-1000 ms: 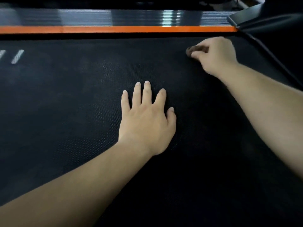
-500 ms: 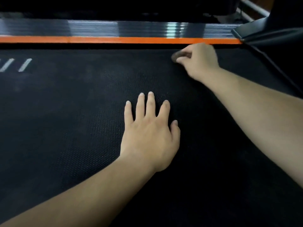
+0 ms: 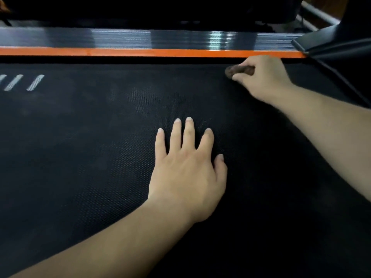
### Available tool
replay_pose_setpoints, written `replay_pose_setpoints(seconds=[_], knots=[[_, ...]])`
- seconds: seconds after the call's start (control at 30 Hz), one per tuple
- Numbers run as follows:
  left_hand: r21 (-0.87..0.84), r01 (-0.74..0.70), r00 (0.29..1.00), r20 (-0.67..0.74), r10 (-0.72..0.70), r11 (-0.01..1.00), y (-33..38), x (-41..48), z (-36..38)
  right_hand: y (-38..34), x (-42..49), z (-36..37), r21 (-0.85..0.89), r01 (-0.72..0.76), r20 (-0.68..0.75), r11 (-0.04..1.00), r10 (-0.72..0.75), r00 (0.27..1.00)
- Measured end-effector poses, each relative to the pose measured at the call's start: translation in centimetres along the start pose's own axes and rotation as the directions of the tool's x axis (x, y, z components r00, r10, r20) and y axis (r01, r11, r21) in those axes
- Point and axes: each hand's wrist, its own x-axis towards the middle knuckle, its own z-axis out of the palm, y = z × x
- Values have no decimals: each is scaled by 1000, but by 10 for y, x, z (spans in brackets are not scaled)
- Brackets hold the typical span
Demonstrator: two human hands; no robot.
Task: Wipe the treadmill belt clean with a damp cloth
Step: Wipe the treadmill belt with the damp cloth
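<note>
The black textured treadmill belt [image 3: 90,157] fills most of the view. My left hand [image 3: 188,169] lies flat on the middle of the belt with its fingers spread and straight. My right hand [image 3: 261,79] is at the far right of the belt, close to the orange strip, and its curled fingers grip a small dark brown cloth [image 3: 239,70] bunched against the belt. Most of the cloth is hidden inside that hand.
An orange strip [image 3: 140,52] and a glossy ribbed side rail [image 3: 120,39] run along the belt's far edge. A black upright base [image 3: 331,45] stands at the far right. White slanted marks [image 3: 24,82] sit on the belt at the left.
The view tilted, so both hands sit lower in the frame. My right hand with the cloth slid left along the far edge, then stayed near there. My left hand stayed flat.
</note>
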Motion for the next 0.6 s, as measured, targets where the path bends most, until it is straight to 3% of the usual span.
replay_pose_setpoints(seconds=[0.1,0.17,0.33,0.4,0.5,0.6], knots=[[-6,-2,1000,1,2,1000,0,-1,1,38,17,-21,-126,-304,-105,944,292,951],[-12,2,1000,1,-2,1000,1,-1,1,44,17,-23,-189,-380,-153,905,355,922],[0,9,1000,11,-9,1000,2,-2,-1,24,-29,-17,-53,-18,-12,998,18,1000],[-6,7,1000,17,-7,1000,3,-2,-1,32,-26,-24,-87,-50,-23,995,48,999],[-3,7,1000,15,-7,1000,2,-1,-1,41,-4,-29,-131,-273,-120,953,258,959],[0,7,1000,14,-7,1000,2,-1,-1,28,-19,-21,-212,-136,-97,968,117,988]])
